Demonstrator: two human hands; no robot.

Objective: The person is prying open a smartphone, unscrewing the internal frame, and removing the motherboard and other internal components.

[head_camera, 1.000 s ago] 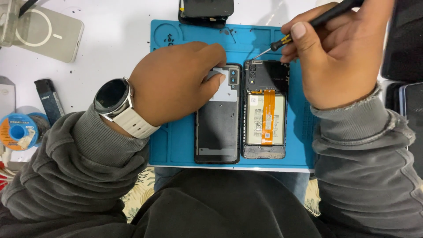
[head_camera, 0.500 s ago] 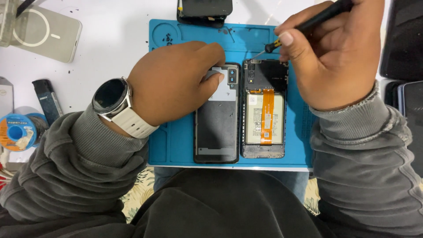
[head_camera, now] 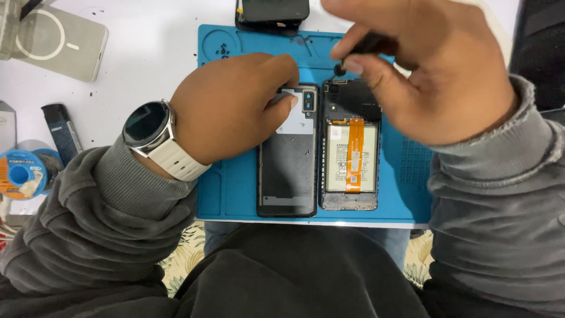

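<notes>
Okay, both hands are over the blue work mat (head_camera: pixel 235 188), which lies on the white desk (head_camera: pixel 147 65) near its front edge. My left hand (head_camera: pixel 229 109) is curled, palm down, on the top end of the detached back cover (head_camera: pixel 286 165), fingertips (head_camera: pixel 286 100) pressing its upper part beside the camera cutout; it pins the cover flat, not a full grasp. That cover lies inside-up at the mat's middle. Just right of it, nearly touching, is the opened phone (head_camera: pixel 349 147), battery and orange flex cable showing, long side parallel to the cover. My right hand (head_camera: pixel 429 70) is above the phone's top end, near the mat's back edge, thumb and forefinger pinched on a thin dark tool (head_camera: pixel 365 44); its tip is blurred, so I can't tell whether it touches the phone. There's a watch with a pale strap (head_camera: pixel 150 126) on my left wrist, and grey sleeves on both arms.

Off the mat: dark device (head_camera: pixel 273 12) at the desk's back edge, touching the mat's back edge. Grey power bank (head_camera: pixel 56 44) at the back left corner. Small dark stick-shaped item (head_camera: pixel 62 132) and blue spool (head_camera: pixel 20 176) by the left edge.
</notes>
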